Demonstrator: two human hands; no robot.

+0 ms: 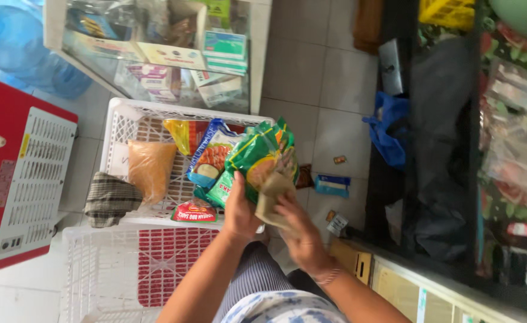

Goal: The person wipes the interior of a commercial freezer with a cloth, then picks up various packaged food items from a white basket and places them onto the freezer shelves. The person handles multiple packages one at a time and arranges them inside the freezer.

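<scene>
left hand [239, 210]: gripping green snack packet [262, 157] from below, fingers wrapped round its lower edge
right hand [296, 226]: pinching tan cloth [272, 200] against the packet's bottom
packet position: held up over the white crate [120, 128], near its right rim
crate contents: orange bag [150, 167], yellow packet [181, 133], blue-white packet [211, 157]
crate rim: striped cloth [109, 199] draped on left edge
floor: blue bag [388, 128] well apart to the right

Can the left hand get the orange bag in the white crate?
Probably yes. The orange bag lies uncovered in the white crate, just left of the left hand, with nothing between. But that hand is holding green packets, so it would need freeing first.
</scene>
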